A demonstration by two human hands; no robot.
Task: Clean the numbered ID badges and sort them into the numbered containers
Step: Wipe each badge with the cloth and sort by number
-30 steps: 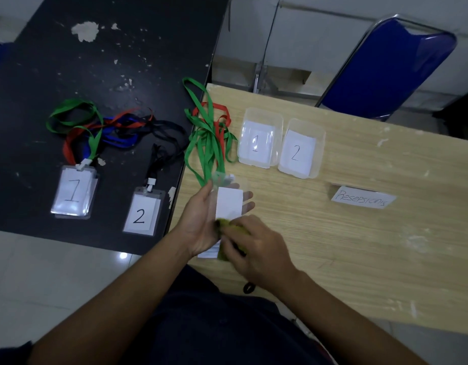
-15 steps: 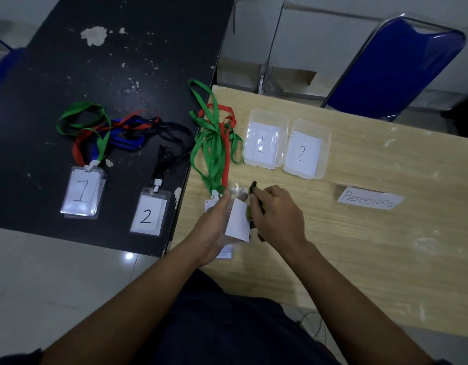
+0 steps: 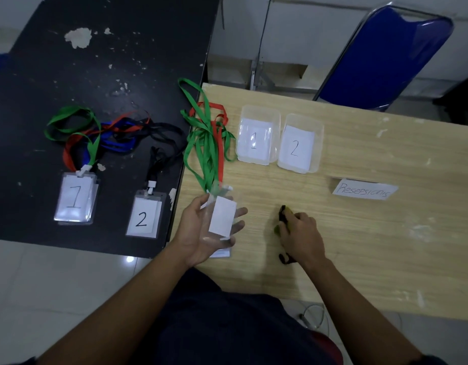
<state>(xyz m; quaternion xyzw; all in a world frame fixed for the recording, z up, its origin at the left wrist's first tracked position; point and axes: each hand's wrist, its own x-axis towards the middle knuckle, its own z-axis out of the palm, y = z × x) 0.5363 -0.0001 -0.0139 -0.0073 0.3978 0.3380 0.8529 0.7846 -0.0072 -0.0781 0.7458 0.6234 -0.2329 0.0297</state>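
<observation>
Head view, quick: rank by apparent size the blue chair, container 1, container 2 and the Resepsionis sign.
1. blue chair, largest.
2. container 1 and container 2, alike, not ranked apart.
3. Resepsionis sign, smallest.

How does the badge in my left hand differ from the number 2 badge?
The clear plastic badge on the left hand shows a blank white card and trails green straps; the clear number 2 badge lies number-up on the black table with a black strap. Both hold white cards.
</observation>
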